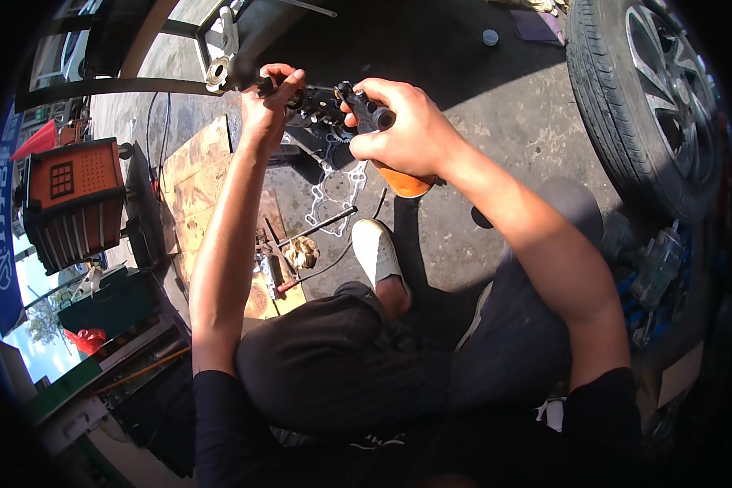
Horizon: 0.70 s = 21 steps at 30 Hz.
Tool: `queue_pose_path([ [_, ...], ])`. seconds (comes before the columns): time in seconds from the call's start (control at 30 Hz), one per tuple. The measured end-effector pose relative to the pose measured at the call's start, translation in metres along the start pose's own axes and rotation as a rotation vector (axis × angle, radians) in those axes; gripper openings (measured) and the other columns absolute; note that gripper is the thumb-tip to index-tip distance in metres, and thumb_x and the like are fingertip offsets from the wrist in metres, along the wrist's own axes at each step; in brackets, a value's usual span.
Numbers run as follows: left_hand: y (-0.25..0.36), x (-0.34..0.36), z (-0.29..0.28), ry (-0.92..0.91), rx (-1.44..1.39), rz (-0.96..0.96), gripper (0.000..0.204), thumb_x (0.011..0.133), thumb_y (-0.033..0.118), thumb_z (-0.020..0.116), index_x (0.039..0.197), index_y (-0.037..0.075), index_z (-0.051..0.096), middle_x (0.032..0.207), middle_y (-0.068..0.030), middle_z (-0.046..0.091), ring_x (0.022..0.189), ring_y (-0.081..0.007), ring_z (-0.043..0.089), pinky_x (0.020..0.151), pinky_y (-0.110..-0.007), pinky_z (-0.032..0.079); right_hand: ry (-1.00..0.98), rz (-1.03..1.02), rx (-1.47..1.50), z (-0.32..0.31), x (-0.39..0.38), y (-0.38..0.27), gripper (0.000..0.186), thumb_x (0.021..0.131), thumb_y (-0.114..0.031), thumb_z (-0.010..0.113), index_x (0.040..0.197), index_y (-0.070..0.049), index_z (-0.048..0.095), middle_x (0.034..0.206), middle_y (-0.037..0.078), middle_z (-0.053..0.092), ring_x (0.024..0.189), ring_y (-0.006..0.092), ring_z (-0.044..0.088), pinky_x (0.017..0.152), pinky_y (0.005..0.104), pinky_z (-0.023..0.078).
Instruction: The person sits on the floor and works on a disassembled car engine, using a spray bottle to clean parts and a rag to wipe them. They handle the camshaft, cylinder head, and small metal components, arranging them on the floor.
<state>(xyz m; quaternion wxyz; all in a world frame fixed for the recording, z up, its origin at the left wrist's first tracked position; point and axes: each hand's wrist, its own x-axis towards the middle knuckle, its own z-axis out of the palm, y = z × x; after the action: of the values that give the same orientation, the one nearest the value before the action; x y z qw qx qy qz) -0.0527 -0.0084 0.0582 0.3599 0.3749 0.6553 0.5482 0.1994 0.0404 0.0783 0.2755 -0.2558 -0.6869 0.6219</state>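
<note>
My right hand (411,122) is closed around a black tool-like piece (372,115) with a round hollow end. Below that wrist shows a bright orange object (405,182); whether it joins the black piece I cannot tell. To the left, my left hand (268,106) has its fingers curled on a dark metal part (244,73), blurred and partly hidden. Between and beyond the hands sits a dark, lumpy metal assembly (321,110). On the floor beneath lies a silvery flat gasket (336,195) with large round holes.
Stained cardboard (199,179) carries a red-handled tool (287,286), bars and a crumpled tan cloth or glove (302,252). A wheel with its tyre (602,106) stands at right. An orange-and-black tool cabinet (73,203) is at left. Near my shoe (374,252) runs a thin cable.
</note>
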Motion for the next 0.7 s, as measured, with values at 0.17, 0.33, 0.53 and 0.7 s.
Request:
queue_pose_path([
  [0.17,-0.003,0.001,0.003,0.028,0.202,-0.026,0.023,0.092,0.023,0.075,0.094,0.002,0.067,0.082,-0.0013,0.065,0.074,-0.0096,0.059,0.071,-0.025,0.046,-0.038,0.085,-0.008,-0.003,0.003,-0.001,0.029,0.066,-0.011,0.074,0.092,0.000,0.066,0.083,0.002,0.069,0.077,0.0091,0.065,0.073,0.0263,0.053],
  [0.33,-0.008,0.003,0.001,0.050,0.162,-0.023,0.022,0.093,0.024,0.072,0.097,0.002,0.068,0.084,-0.0024,0.065,0.081,-0.0109,0.059,0.076,-0.026,0.045,-0.025,0.085,-0.055,0.000,0.004,0.010,0.029,0.065,-0.010,0.074,0.091,0.000,0.065,0.082,0.002,0.068,0.075,0.0089,0.065,0.071,0.0275,0.054],
  [0.53,-0.014,0.001,-0.001,-0.040,0.064,-0.142,0.023,0.095,0.021,0.069,0.106,0.001,0.067,0.091,-0.0045,0.068,0.087,-0.0123,0.062,0.081,-0.027,0.046,-0.067,0.204,0.051,0.000,0.007,0.008,0.031,0.066,-0.008,0.074,0.093,0.000,0.064,0.085,0.003,0.069,0.075,0.0103,0.065,0.072,0.0280,0.054],
  [0.7,-0.006,-0.005,0.006,-0.107,0.024,-0.071,0.020,0.094,0.015,0.070,0.105,-0.001,0.067,0.095,-0.0067,0.070,0.088,-0.0134,0.063,0.084,-0.026,0.047,-0.039,0.072,0.061,-0.004,0.008,0.008,0.040,0.065,-0.008,0.075,0.103,0.001,0.065,0.091,0.005,0.071,0.080,0.0113,0.067,0.075,0.0281,0.055],
])
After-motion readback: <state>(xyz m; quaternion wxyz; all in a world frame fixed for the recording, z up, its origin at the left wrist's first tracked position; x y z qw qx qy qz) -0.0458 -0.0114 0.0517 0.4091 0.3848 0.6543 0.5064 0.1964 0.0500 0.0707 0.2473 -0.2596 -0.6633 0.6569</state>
